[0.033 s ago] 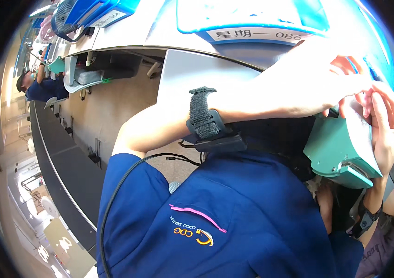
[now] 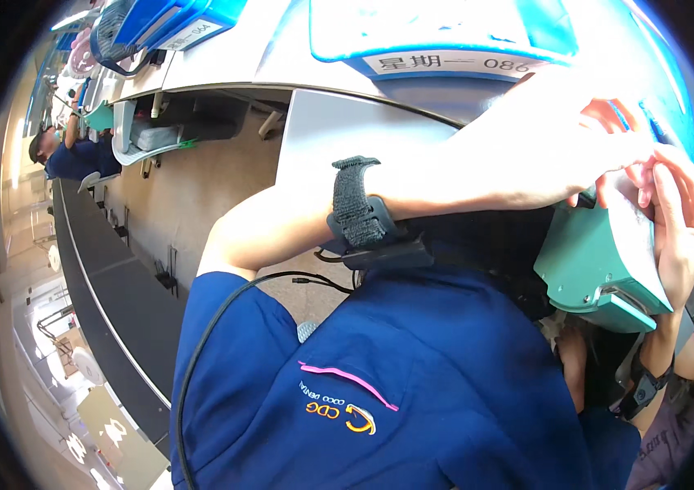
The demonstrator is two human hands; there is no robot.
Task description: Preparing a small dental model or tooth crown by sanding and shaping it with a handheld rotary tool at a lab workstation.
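Note:
My left hand (image 2: 612, 155) reaches in from the left over a green box-shaped device (image 2: 588, 257) at the right. Its fingers are bent and meet the fingertips of my right hand (image 2: 678, 208). Overexposure and the fingers themselves hide whatever is pinched there. Against the device's right side, my right hand has its thumb and fingers drawn together. Under the left fingers shows a small black piece (image 2: 587, 198), too covered to name. A dark strap (image 2: 357, 204) wraps my left forearm, and another strap (image 2: 645, 390) is on the right wrist.
A blue tray (image 2: 453, 57) with a white label stands on the white table (image 2: 281, 57). More blue trays (image 2: 179, 24) are at the upper left. A black cable (image 2: 200, 359) runs down my sleeve. Another person (image 2: 81, 155) sits far left, near a long dark bench (image 2: 110, 286).

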